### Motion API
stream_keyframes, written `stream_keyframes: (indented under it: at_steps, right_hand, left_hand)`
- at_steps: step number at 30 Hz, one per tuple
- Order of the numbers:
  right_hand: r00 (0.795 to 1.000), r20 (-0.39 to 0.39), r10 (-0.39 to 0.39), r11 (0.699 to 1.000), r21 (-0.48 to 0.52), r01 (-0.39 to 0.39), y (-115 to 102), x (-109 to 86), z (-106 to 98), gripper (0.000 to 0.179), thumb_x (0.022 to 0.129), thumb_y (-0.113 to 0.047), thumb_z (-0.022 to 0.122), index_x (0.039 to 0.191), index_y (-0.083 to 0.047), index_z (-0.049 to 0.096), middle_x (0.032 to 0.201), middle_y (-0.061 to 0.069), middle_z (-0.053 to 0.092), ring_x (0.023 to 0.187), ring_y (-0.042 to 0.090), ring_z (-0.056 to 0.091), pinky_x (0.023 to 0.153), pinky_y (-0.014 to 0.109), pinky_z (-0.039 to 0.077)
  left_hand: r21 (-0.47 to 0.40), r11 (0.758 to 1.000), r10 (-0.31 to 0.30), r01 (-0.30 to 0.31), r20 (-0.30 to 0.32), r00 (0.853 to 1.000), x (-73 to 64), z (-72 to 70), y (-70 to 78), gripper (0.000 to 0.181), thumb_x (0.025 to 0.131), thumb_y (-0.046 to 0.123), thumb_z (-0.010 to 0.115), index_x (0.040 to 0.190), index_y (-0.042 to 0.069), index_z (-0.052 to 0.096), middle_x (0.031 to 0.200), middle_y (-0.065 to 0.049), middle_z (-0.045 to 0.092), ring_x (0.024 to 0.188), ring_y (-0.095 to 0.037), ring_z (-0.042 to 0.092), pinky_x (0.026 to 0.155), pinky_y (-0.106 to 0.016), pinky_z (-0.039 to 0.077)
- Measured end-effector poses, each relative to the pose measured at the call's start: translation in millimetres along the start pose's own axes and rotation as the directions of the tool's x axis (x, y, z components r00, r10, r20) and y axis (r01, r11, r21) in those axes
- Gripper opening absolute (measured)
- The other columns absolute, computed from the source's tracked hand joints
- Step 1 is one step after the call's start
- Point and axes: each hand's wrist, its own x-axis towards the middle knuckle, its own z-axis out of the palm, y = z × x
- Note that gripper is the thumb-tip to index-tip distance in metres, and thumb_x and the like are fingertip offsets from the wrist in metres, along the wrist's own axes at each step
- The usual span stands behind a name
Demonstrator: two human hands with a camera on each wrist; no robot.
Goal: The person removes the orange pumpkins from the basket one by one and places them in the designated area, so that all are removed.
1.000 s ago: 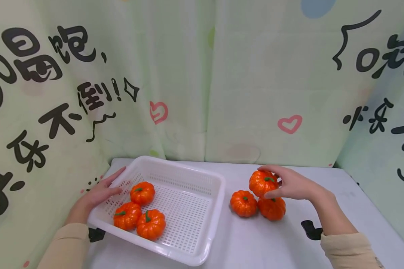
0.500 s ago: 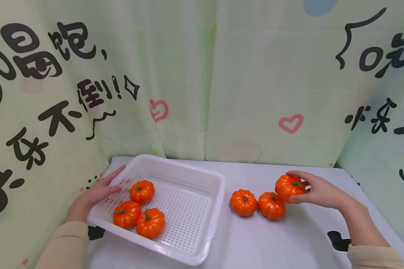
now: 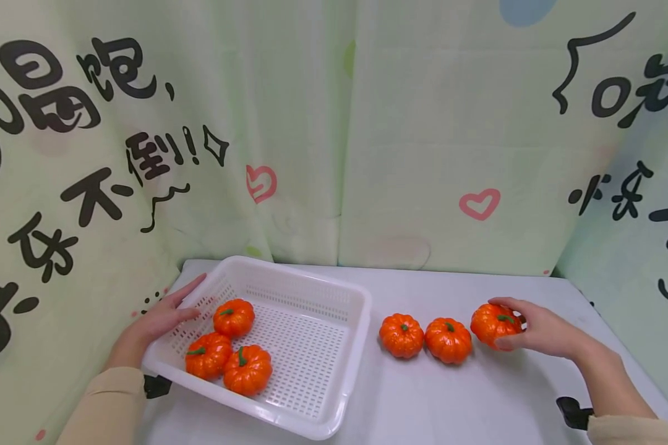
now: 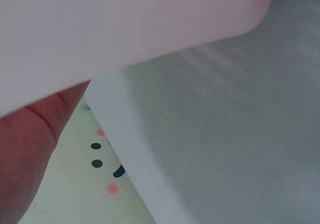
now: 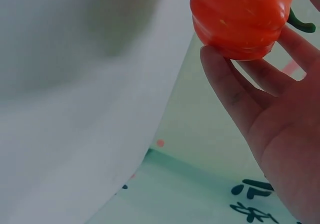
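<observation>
On the left, a white perforated plastic basket [image 3: 312,426] holds three orange toy pumpkins [image 3: 247,369] with green stems. My left hand [image 3: 153,324] grips the basket's left rim, with the thumb over the edge and the fingers along the outside. In the left wrist view the basket's smooth white side [image 4: 125,24] covers part of that hand. My right hand [image 3: 540,330] holds another pumpkin [image 3: 492,324] at the right, between thumb and fingers; the right wrist view shows fingertips against this pumpkin [image 5: 240,19]. To its left, two pumpkins [image 3: 402,335] sit side by side.
Everything stands on a white-covered table [image 3: 423,408]. Behind and on both sides hangs a pale green curtain [image 3: 401,123] with black lettering and pink hearts.
The right hand has carried its pumpkin to the right and down, from above the other two to their right side. The left hand and basket have barely moved.
</observation>
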Motion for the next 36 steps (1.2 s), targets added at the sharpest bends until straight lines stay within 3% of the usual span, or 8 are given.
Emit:
stream_keyframes:
  at_steps: [14, 36]
  right_hand:
    - [0.996, 0.081, 0.039, 0.999, -0.032, -0.037, 18, 1.4, 14, 0.077, 0.080, -0.028, 0.083, 0.140, 0.006, 0.049, 0.133, 0.031, 0.052, 0.117, 0.048, 0.049, 0.088, 0.063, 0.052]
    - [0.994, 0.099, 0.054, 0.998, -0.027, -0.051, 20, -0.5, 19, 0.084, 0.079, -0.028, 0.084, 0.145, 0.005, 0.044, 0.135, 0.035, 0.048, 0.118, 0.051, 0.046, 0.088, 0.066, 0.050]
  left_hand:
    - [-0.021, 1.000, 0.015, -0.014, 0.009, 1.000, 2.0, 0.4, -3.7, 0.077, 0.102, 0.019, 0.056, 0.163, 0.033, 0.011, 0.159, -0.028, 0.024, 0.111, -0.034, 0.061, 0.079, -0.045, 0.060]
    - [-0.025, 1.000, 0.008, -0.008, 0.000, 1.000, 0.4, 0.2, -1.5, 0.078, 0.101, 0.019, 0.057, 0.163, 0.034, 0.013, 0.159, -0.027, 0.026, 0.107, -0.031, 0.062, 0.079, -0.045, 0.060]
